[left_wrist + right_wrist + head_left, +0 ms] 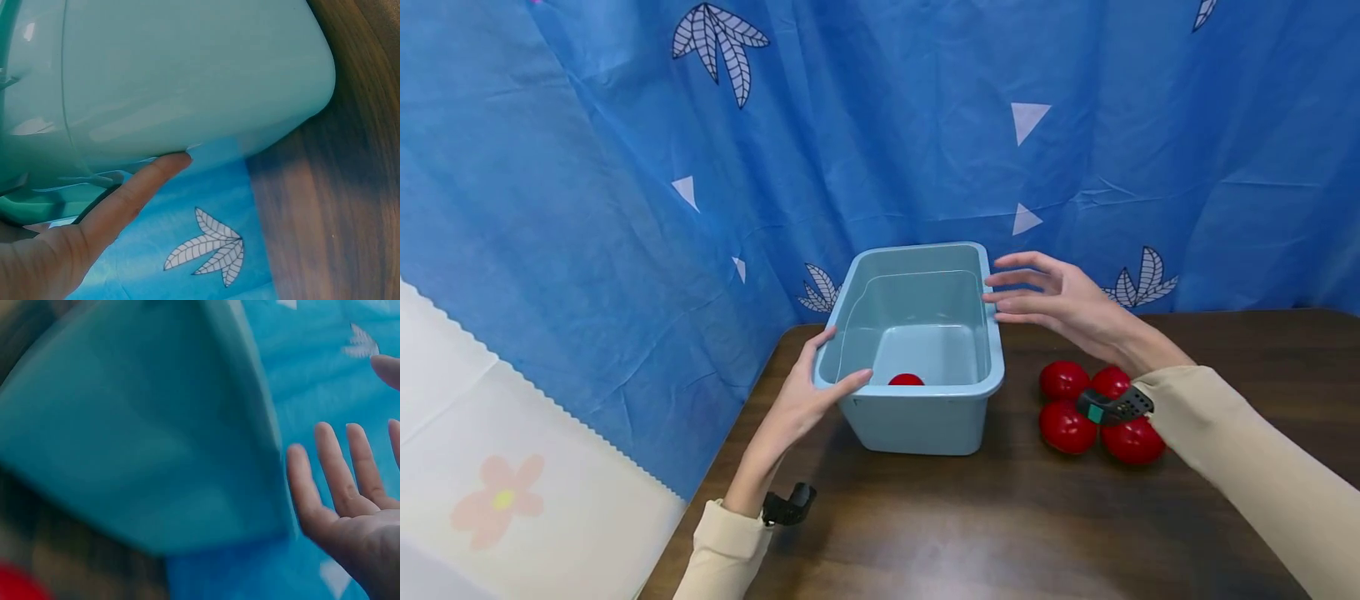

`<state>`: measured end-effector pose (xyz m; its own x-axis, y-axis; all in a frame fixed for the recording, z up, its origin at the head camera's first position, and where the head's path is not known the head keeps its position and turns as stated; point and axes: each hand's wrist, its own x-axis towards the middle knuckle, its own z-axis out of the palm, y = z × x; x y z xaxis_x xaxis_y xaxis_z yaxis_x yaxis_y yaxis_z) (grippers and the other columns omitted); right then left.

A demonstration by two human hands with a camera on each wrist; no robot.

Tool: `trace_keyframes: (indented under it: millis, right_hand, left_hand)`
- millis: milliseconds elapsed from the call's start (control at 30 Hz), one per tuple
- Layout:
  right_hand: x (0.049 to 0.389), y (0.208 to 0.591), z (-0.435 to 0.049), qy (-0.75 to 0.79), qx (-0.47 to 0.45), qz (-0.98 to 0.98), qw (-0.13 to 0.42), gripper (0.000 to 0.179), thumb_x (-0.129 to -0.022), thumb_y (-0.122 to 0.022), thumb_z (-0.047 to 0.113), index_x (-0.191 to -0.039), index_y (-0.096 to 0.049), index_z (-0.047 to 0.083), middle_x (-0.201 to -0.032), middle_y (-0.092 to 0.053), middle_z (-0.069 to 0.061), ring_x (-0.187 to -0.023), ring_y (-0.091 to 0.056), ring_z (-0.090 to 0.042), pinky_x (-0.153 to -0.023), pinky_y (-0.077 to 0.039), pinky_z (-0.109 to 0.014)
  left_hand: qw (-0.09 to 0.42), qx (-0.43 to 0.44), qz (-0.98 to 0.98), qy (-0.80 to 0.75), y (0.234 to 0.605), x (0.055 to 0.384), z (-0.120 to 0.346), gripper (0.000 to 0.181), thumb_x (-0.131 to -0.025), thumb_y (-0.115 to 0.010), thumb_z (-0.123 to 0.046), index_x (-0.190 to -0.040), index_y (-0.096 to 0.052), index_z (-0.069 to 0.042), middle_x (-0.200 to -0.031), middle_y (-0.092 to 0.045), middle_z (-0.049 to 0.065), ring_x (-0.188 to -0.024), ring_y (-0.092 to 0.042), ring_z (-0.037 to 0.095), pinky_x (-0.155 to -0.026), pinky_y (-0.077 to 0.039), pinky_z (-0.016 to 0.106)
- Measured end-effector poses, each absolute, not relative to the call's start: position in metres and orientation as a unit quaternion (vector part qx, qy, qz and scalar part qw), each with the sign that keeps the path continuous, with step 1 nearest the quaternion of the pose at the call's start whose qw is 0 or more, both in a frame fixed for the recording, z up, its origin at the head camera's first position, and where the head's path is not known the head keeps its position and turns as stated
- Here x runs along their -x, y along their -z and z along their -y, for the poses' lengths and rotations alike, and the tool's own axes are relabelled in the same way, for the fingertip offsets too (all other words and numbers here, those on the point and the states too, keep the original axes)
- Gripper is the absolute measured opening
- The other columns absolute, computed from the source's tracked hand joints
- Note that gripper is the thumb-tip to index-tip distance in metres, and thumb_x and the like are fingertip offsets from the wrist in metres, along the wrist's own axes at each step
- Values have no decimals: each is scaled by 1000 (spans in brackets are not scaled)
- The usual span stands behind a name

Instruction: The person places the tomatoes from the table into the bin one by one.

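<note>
A light blue plastic bin stands at the left of the dark wooden table. My left hand grips its near left corner, thumb over the front rim; the left wrist view has a finger along the outer wall. One glossy red round object shows inside the bin, partly hidden by the front wall. Beside the right rim is my right hand, its fingers spread and holding nothing. Right wrist view: the fingers are by the bin's side. Whether the fingertips touch the rim I cannot tell.
Several glossy red round objects cluster on the table right of the bin, partly under my right wrist. A blue patterned curtain hangs behind the table. White cloth with a flower print lies at the left.
</note>
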<state>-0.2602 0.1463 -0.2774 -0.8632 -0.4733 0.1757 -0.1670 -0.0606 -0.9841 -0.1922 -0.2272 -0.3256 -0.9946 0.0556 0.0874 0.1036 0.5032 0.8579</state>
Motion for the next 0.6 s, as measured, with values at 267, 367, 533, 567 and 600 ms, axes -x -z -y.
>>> trace_keyframes:
  millis: [267,367,533,567,600]
  right_hand:
    - [230,338,-218,631,188,-747,91,42,-103,-66,9,-141,-51,21,-132,-67,4,-116,-70,-13,-93,-59,-31]
    - [214,361,-237,620,187,-759,73,44,-101,-67,5,-141,-54,16,-132,-67,6,-117,-68,-11,-92,-60,-30]
    - [193,390,-263,650,173,-738,43,46,-100,-63,-4,-143,-57,11,-131,-69,6,-115,-69,-8,-89,-59,-23]
    - [189,394,-268,650,169,-740,38,46,-100,-64,-4,-143,-58,11,-130,-69,8,-114,-69,-7,-88,-58,-21]
    - [186,398,-272,647,162,-745,34,45,-100,-64,-4,-143,-58,10,-129,-70,9,-113,-69,-6,-88,-58,-20]
  left_hand:
    - [21,45,868,494,323,190,233,93,-92,-76,-46,-165,-23,-22,-164,-31,13,-141,-42,42,-109,-46,63]
    - [20,47,868,493,322,189,233,93,-93,-76,-46,-165,-23,-22,-164,-31,13,-140,-42,41,-111,-45,61]
    - [24,55,869,492,322,191,230,93,-93,-76,-48,-165,-24,-22,-165,-30,12,-141,-41,39,-113,-42,61]
    - [23,55,868,492,322,191,229,93,-93,-76,-48,-165,-24,-22,-166,-30,12,-141,-41,39,-113,-42,62]
    - [21,55,868,493,323,191,229,93,-93,-76,-48,-166,-23,-22,-166,-29,12,-141,-41,39,-113,-41,62]
